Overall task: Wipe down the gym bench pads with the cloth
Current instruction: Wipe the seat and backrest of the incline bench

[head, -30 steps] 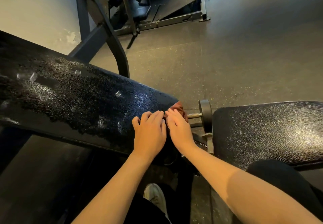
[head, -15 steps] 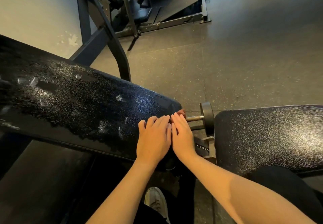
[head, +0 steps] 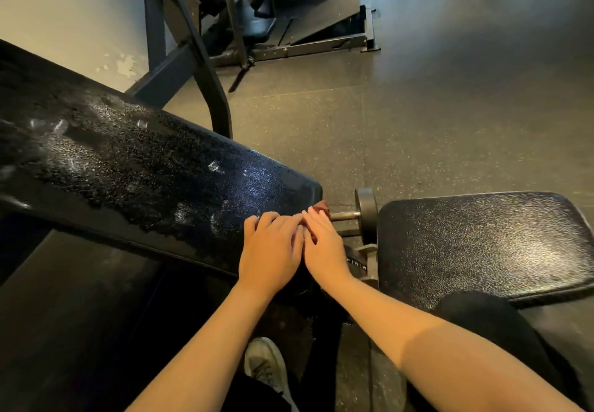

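A long black back pad [head: 135, 167] slopes from upper left down to centre, its surface speckled with wet droplets. A reddish-brown cloth [head: 321, 208] lies at the pad's lower end, mostly hidden under my hands. My left hand [head: 271, 252] and my right hand [head: 323, 246] press side by side on the cloth with flat fingers. The black seat pad [head: 482, 244] lies to the right, apart from both hands.
A metal adjustment knob and rod [head: 364, 214] sit in the gap between the two pads. The bench's dark frame upright [head: 212, 90] rises behind the back pad. Another gym machine [head: 257, 13] stands at the back on the speckled rubber floor. My shoe [head: 266, 366] shows below.
Both hands have slid down the back pad's lower end with the cloth; less of the cloth shows beyond my fingertips than a second ago.
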